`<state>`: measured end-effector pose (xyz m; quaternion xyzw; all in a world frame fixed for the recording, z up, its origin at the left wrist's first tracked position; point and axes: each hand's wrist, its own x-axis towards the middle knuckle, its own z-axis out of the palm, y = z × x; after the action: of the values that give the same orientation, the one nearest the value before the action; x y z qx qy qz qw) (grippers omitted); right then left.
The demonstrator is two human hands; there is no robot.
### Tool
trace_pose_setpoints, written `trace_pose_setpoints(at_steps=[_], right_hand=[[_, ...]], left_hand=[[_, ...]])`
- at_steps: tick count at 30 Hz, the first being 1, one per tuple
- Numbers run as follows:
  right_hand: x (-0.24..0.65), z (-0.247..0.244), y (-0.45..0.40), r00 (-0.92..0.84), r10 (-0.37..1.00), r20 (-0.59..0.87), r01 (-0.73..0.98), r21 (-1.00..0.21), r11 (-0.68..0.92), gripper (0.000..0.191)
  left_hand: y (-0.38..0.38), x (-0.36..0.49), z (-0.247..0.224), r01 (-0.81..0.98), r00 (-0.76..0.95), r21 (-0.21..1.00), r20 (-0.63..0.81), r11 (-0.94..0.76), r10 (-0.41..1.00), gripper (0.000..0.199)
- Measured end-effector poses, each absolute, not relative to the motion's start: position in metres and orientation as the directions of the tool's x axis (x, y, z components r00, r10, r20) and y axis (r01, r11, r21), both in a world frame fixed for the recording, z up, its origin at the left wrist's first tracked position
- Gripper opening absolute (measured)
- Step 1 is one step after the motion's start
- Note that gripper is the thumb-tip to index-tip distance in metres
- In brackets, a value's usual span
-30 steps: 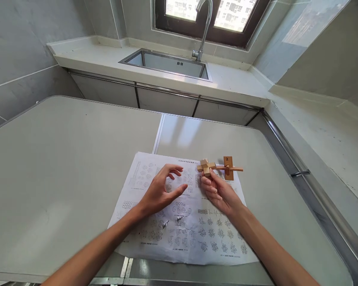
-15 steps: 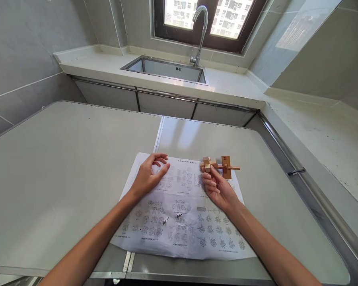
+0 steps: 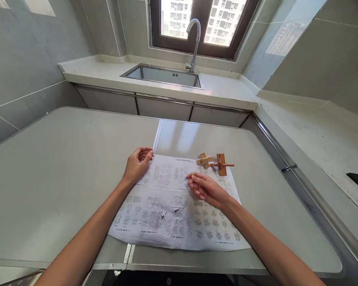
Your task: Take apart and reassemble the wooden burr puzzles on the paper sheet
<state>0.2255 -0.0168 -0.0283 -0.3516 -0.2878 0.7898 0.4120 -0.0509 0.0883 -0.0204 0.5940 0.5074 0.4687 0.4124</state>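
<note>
Plainly cross-shaped, a pale wooden puzzle (image 3: 204,161).

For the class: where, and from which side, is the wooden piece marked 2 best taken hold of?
Probably by the right end of its rod, pinched from the right: that end juts bare past the flat numbered plate, while the rod's other end lies close to the cross-shaped block.

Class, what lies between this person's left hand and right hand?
In the head view, a stretch of printed sheet lies between the left hand and the right hand, with no loose object on that stretch.
</note>
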Motion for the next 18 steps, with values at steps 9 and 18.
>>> trace_pose_setpoints(at_steps=[9,18], right_hand=[[0.2261,-0.0318,-0.0138,-0.433,0.854,-0.289,-0.465,-0.74,-0.486,0.03],[0.225,-0.0302,-0.0123,-0.45,0.84,-0.304,-0.466,-0.723,-0.511,0.03]], left_hand=[[0.0874,-0.0517,-0.0156,0.207,0.057,0.97,0.119,-0.128,0.991,0.041],[0.0871,-0.0512,-0.0149,0.239,0.047,0.965,0.094,-0.103,0.994,0.041]])
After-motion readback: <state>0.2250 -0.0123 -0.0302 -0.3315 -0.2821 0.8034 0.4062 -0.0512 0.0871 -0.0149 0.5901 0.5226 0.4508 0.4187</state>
